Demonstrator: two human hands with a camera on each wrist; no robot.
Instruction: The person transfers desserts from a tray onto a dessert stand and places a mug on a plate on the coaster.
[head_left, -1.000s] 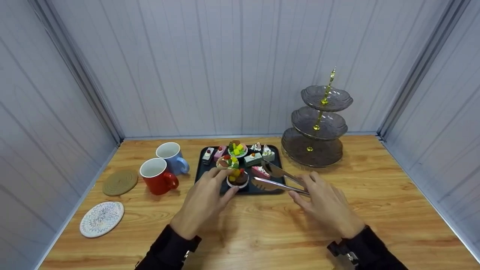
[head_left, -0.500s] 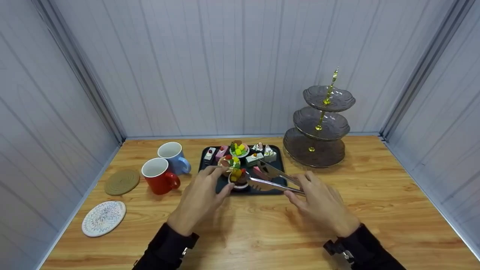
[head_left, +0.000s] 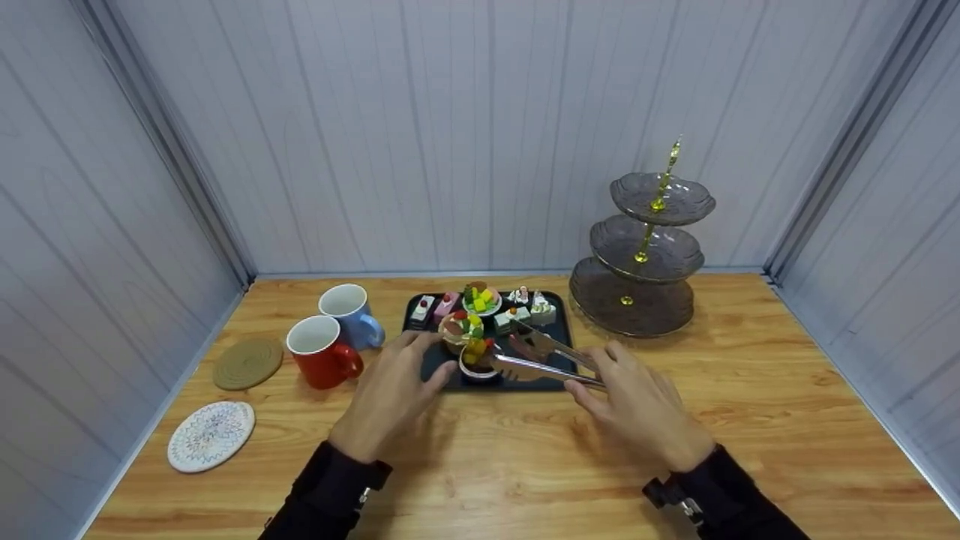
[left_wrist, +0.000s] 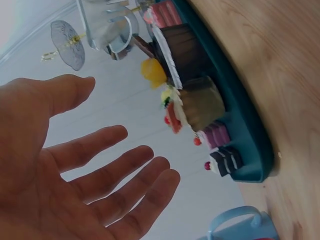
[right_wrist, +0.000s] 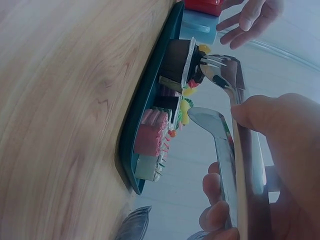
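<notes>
Two hands were at the dark tray (head_left: 525, 386) — the right hand (head_left: 645, 405) gripped metal tongs (head_left: 544, 369), arms apart, one tip right at the fruit-topped dark cupcake (head_left: 475, 365), couldn't tell if touching. The left hand (head_left: 394, 394) was near that cupcake, fingers loose and spread. Cupcake sat by the tray's front edge — fruit tart (head_left: 457, 330) just behind.

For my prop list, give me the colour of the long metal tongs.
Silver; the metal tongs show best in the right wrist view.
</notes>
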